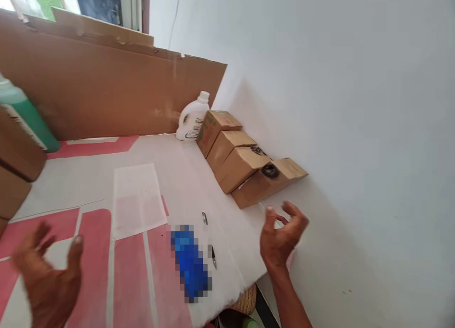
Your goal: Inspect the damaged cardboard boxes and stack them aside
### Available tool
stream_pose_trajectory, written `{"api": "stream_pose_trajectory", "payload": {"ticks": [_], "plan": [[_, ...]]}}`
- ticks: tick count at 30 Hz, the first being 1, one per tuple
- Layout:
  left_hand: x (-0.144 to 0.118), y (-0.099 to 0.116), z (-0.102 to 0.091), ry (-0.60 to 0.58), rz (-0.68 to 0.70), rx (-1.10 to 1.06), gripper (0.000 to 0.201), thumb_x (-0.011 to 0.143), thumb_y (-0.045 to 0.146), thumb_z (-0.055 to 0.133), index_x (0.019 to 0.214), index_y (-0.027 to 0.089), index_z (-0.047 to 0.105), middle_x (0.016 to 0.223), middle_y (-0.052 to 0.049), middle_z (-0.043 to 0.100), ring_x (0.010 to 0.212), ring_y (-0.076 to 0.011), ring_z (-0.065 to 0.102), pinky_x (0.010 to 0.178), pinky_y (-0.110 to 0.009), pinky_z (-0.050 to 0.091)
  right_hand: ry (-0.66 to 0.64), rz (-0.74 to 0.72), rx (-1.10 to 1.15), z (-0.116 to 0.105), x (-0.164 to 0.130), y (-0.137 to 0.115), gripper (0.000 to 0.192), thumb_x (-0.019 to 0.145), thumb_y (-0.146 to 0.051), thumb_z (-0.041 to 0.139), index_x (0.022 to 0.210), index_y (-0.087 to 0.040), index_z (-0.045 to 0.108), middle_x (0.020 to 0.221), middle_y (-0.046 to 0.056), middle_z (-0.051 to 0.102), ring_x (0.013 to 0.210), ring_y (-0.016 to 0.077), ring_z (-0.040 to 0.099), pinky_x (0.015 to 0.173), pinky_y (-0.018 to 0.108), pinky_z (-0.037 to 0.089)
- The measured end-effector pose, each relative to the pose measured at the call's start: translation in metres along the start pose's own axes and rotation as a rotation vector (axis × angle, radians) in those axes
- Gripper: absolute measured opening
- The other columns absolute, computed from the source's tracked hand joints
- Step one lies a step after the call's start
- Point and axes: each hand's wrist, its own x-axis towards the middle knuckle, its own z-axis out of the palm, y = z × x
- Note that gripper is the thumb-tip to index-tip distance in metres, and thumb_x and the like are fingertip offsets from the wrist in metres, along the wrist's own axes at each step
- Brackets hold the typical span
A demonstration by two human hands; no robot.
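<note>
My left hand (51, 276) hovers over the red and white cover at the lower left, its fingers curved and apart with nothing between them. To the right, beyond the table's edge, my right hand (282, 233) is raised near the cardboard boxes, thumb and fingers bent but apart, holding nothing. Between the hands lie a thin white sheet (137, 200), a blue item (191, 264) blurred into blocks, a small metal clip-like piece (204, 218) and a slim dark and silver piece (213, 258). I cannot make out the blue item's kind.
Several cardboard boxes (245, 164) stand along the white wall (337, 105), beside a white jug (194, 119). A cardboard panel (106, 81) closes the back. At left are a green liquid bottle (30, 119) and brown boxes (17, 148). A woven basket (246, 300) sits below the front edge.
</note>
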Motion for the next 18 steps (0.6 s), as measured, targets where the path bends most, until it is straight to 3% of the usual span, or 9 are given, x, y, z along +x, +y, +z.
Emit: {"api": "stream_pose_trajectory", "payload": {"ticks": [1, 3, 6, 9, 11, 14, 16, 18], "plan": [[-0.009, 0.018, 0.026, -0.059, 0.021, -0.043, 0.095, 0.081, 0.076, 0.075, 0.159, 0.029, 0.049, 0.163, -0.016, 0.052, 0.133, -0.0505, 0.062, 0.112, -0.078, 0.049, 0.09, 0.052, -0.013, -0.013, 0.02, 0.019, 0.06, 0.094, -0.063, 0.061, 0.134, -0.02, 0.052, 0.147, 0.021, 0.049, 0.139, 0.0372, 0.048, 0.114, 0.059, 0.043], [-0.032, 0.057, 0.074, -0.316, 0.018, -0.159, 0.078, 0.093, 0.068, 0.068, 0.156, 0.027, 0.051, 0.159, -0.016, 0.055, 0.133, -0.0456, 0.063, 0.109, -0.073, 0.053, 0.167, 0.163, 0.003, -0.03, 0.053, 0.053, 0.065, 0.095, -0.073, 0.047, 0.132, -0.019, 0.053, 0.143, 0.021, 0.054, 0.136, 0.0362, 0.053, 0.112, 0.058, 0.045], [-0.07, 0.115, 0.134, -0.701, 0.155, -0.34, 0.061, 0.102, 0.056, 0.062, 0.155, 0.029, 0.051, 0.159, -0.015, 0.056, 0.138, -0.0376, 0.062, 0.115, -0.063, 0.052, 0.091, 0.317, 0.088, -0.028, 0.088, 0.092, 0.082, 0.09, -0.089, 0.03, 0.121, -0.018, 0.06, 0.128, 0.019, 0.067, 0.123, 0.0347, 0.066, 0.103, 0.055, 0.053], [-0.103, 0.163, 0.191, -1.007, 0.216, -0.488, 0.062, 0.105, 0.056, 0.056, 0.159, 0.028, 0.045, 0.163, -0.016, 0.051, 0.149, -0.0352, 0.053, 0.124, -0.06, 0.042, -0.026, 0.407, 0.176, -0.008, 0.104, 0.115, 0.097, 0.084, -0.098, 0.023, 0.117, -0.018, 0.066, 0.126, 0.021, 0.073, 0.121, 0.0355, 0.069, 0.102, 0.054, 0.053], [-0.117, 0.186, 0.229, -1.108, 0.194, -0.524, 0.073, 0.101, 0.063, 0.057, 0.159, 0.021, 0.045, 0.161, -0.021, 0.051, 0.153, -0.0372, 0.048, 0.127, -0.06, 0.038, -0.077, 0.433, 0.22, 0.008, 0.104, 0.121, 0.102, 0.082, -0.101, 0.022, 0.122, -0.018, 0.067, 0.135, 0.022, 0.072, 0.127, 0.0362, 0.068, 0.104, 0.053, 0.052], [-0.127, 0.21, 0.28, -1.159, 0.144, -0.496, 0.083, 0.101, 0.072, 0.049, 0.161, 0.015, 0.043, 0.163, -0.026, 0.048, 0.158, -0.0385, 0.042, 0.131, -0.059, 0.033, -0.112, 0.452, 0.255, 0.024, 0.094, 0.12, 0.104, 0.081, -0.102, 0.024, 0.127, -0.018, 0.066, 0.144, 0.022, 0.068, 0.135, 0.0368, 0.063, 0.107, 0.054, 0.05], [-0.131, 0.218, 0.304, -1.172, 0.104, -0.479, 0.084, 0.103, 0.075, 0.038, 0.163, 0.016, 0.04, 0.168, -0.024, 0.044, 0.164, -0.0356, 0.035, 0.135, -0.054, 0.026, -0.124, 0.458, 0.261, 0.027, 0.083, 0.115, 0.102, 0.081, -0.101, 0.026, 0.126, -0.018, 0.065, 0.142, 0.022, 0.067, 0.133, 0.0368, 0.063, 0.107, 0.055, 0.05], [-0.133, 0.224, 0.315, -1.181, 0.066, -0.464, 0.087, 0.104, 0.075, 0.031, 0.167, 0.015, 0.035, 0.172, -0.023, 0.039, 0.167, -0.0336, 0.028, 0.137, -0.051, 0.02, -0.139, 0.453, 0.266, 0.024, 0.068, 0.107, 0.096, 0.084, -0.099, 0.03, 0.124, -0.019, 0.064, 0.141, 0.021, 0.067, 0.129, 0.0356, 0.064, 0.106, 0.055, 0.051]]}}
